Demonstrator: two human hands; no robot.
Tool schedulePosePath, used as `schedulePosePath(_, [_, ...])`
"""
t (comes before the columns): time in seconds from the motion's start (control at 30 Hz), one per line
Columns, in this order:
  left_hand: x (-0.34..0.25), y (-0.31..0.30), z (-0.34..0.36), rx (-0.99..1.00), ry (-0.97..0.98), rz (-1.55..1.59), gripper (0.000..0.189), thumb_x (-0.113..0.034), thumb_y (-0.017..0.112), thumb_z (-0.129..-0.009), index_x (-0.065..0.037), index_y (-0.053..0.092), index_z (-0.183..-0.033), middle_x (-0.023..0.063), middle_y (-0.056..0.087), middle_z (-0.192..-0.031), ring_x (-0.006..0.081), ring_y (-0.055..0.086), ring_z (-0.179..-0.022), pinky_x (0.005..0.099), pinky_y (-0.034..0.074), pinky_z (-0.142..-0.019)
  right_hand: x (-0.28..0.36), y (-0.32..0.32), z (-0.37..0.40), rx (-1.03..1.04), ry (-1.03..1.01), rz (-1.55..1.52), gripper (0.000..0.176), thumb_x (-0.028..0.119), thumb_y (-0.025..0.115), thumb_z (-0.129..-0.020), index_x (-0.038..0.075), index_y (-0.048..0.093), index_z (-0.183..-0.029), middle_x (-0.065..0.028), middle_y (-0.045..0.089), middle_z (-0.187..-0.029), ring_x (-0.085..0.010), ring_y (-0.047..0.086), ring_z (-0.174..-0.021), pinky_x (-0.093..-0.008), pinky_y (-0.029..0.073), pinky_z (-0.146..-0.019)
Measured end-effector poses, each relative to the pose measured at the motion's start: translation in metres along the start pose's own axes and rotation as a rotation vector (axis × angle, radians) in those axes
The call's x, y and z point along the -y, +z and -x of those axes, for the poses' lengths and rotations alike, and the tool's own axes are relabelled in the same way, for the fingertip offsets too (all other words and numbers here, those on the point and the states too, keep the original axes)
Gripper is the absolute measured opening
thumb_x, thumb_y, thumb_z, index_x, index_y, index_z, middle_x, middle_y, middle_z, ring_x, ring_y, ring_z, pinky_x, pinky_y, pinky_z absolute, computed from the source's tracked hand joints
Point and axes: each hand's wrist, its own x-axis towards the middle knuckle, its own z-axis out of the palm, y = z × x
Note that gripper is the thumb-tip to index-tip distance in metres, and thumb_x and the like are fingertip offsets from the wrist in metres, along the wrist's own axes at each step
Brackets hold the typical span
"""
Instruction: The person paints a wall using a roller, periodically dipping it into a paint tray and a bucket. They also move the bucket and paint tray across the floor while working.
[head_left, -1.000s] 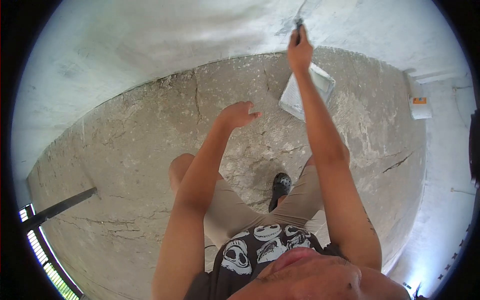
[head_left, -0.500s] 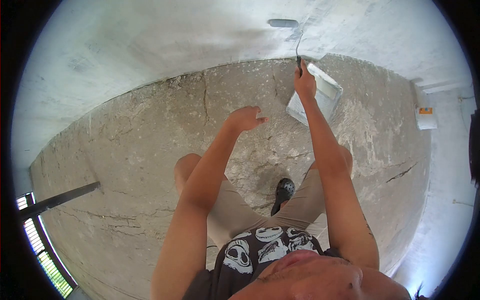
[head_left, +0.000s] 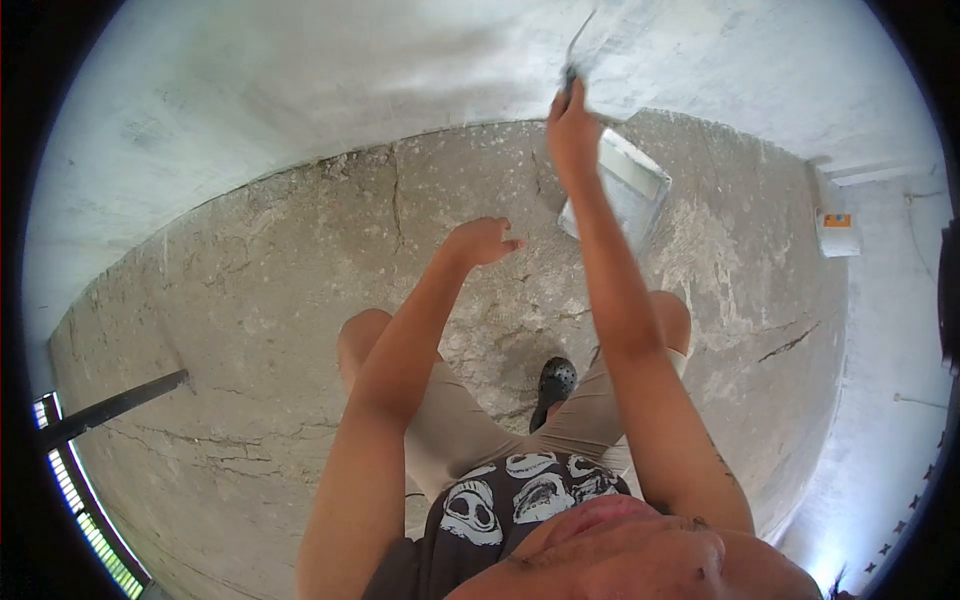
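My right hand (head_left: 574, 135) is closed round the dark handle of a paint roller (head_left: 571, 74), held up in front of the pale wall (head_left: 400, 80). The thin wire frame of the roller runs up to the top of the view, where its head cannot be seen. Just beside and below that hand, a white paint tray (head_left: 640, 180) lies on the floor, partly behind the forearm. My left hand (head_left: 484, 241) hangs over the floor with nothing in it, its thumb and fingers apart.
A white container with an orange label (head_left: 838, 235) stands at the right wall. Cracked concrete floor (head_left: 270, 290) lies all around. A dark bar (head_left: 120, 402) juts in at the left near a barred window (head_left: 95, 510). A black clog (head_left: 556, 382) shows between the knees.
My right hand has moved up and slightly left with the roller, whose head has left the top of the view. My left hand is nearly where it was, still apart from everything.
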Motion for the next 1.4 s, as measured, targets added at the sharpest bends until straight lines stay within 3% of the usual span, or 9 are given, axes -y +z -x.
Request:
schedulePosePath(0.17, [0.01, -0.003, 0.001, -0.097, 0.062, 0.033, 0.068, -0.057, 0.059, -0.089, 0.001, 0.059, -0.125, 0.0227, 0.065, -0.118, 0.0379, 0.062, -0.112, 0.0462, 0.048, -0.094, -0.011, 0.042, 0.046, 0.148, 0.061, -0.112, 0.05, 0.025, 0.046, -0.099, 0.005, 0.039, -0.144, -0.0288, 0.067, -0.089, -0.0473, 0.065, -0.084, -0.0543, 0.052, -0.073])
schedulePosePath(0.33, [0.01, -0.008, 0.002, -0.123, 0.045, 0.073, 0.069, -0.058, 0.059, -0.089, 0.0, 0.058, -0.127, 0.0222, 0.065, -0.12, 0.0374, 0.061, -0.113, 0.0464, 0.048, -0.095, 0.025, -0.032, -0.034, -0.154, -0.001, -0.171, 0.049, 0.032, 0.048, -0.1, 0.003, 0.047, -0.14, -0.0283, 0.067, -0.107, -0.0445, 0.065, -0.1, -0.0465, 0.054, -0.081])
schedulePosePath(0.5, [0.0, -0.013, 0.007, -0.061, 0.026, 0.052, 0.064, -0.055, 0.057, -0.091, -0.004, 0.056, -0.13, 0.0227, 0.061, -0.125, 0.039, 0.057, -0.119, 0.0469, 0.045, -0.099, 0.012, -0.049, -0.044, -0.126, -0.022, -0.01, 0.047, 0.03, 0.046, -0.1, 0.006, 0.043, -0.141, -0.027, 0.069, -0.088, -0.0457, 0.067, -0.084, -0.0511, 0.054, -0.071])
schedulePosePath(0.77, [0.005, -0.014, 0.008, -0.012, -0.019, 0.04, 0.065, -0.056, 0.057, -0.091, -0.004, 0.057, -0.13, 0.0224, 0.06, -0.128, 0.0387, 0.056, -0.12, 0.0457, 0.045, -0.1, -0.048, 0.007, 0.028, 0.231, 0.131, 0.117, 0.05, 0.037, 0.046, -0.1, 0.024, 0.041, -0.148, -0.0252, 0.07, -0.093, -0.0433, 0.067, -0.084, -0.0502, 0.054, -0.069])
schedulePosePath(1.0, [0.004, -0.009, 0.012, -0.021, -0.012, 0.042, 0.065, -0.056, 0.057, -0.091, -0.004, 0.056, -0.13, 0.0224, 0.06, -0.129, 0.0384, 0.056, -0.12, 0.0461, 0.045, -0.1, 0.022, -0.068, -0.066, -0.294, -0.154, -0.06, 0.046, 0.033, 0.052, -0.099, 0.01, 0.05, -0.139, -0.0278, 0.069, -0.092, -0.0444, 0.066, -0.091, -0.0467, 0.055, -0.071])
schedulePosePath(1.07, [0.002, -0.011, 0.013, -0.021, -0.019, 0.063, 0.065, -0.056, 0.057, -0.091, -0.003, 0.056, -0.13, 0.022, 0.06, -0.128, 0.0381, 0.057, -0.119, 0.0463, 0.045, -0.099, -0.006, -0.046, -0.098, -0.43, -0.4, -0.026, 0.064, 0.04, 0.049, -0.101, 0.019, 0.023, -0.155, -0.0198, 0.072, -0.103, -0.037, 0.072, -0.084, -0.043, 0.058, -0.061])
schedulePosePath(1.13, [-0.002, -0.014, 0.015, -0.019, -0.027, 0.058, 0.065, -0.056, 0.057, -0.091, -0.003, 0.056, -0.13, 0.0219, 0.06, -0.128, 0.038, 0.057, -0.119, 0.0462, 0.045, -0.099, 0.011, -0.037, -0.057, -0.323, -0.137, -0.075, 0.047, 0.033, 0.051, -0.099, 0.012, 0.048, -0.141, -0.0265, 0.069, -0.089, -0.0433, 0.068, -0.085, -0.0464, 0.055, -0.066])
schedulePosePath(1.2, [-0.001, -0.012, 0.015, -0.011, -0.037, 0.046, 0.065, -0.056, 0.057, -0.091, -0.003, 0.056, -0.13, 0.0217, 0.06, -0.127, 0.0379, 0.057, -0.119, 0.0461, 0.045, -0.098, -0.028, 0.01, -0.021, -0.174, -0.042, 0.018, 0.05, 0.032, 0.05, -0.1, 0.012, 0.044, -0.145, -0.0243, 0.067, -0.074, -0.0415, 0.067, -0.065, -0.0481, 0.051, -0.054])
schedulePosePath(1.4, [-0.005, -0.006, 0.021, -0.118, 0.043, 0.003, 0.068, -0.057, 0.058, -0.09, -0.002, 0.057, -0.13, 0.0208, 0.064, -0.12, 0.036, 0.06, -0.114, 0.0459, 0.049, -0.095, -0.112, 0.108, 0.081, 0.09, -0.064, 0.11, 0.051, 0.028, 0.049, -0.1, 0.012, 0.041, -0.147, -0.0224, 0.065, -0.071, -0.0426, 0.064, -0.064, -0.0531, 0.049, -0.06])
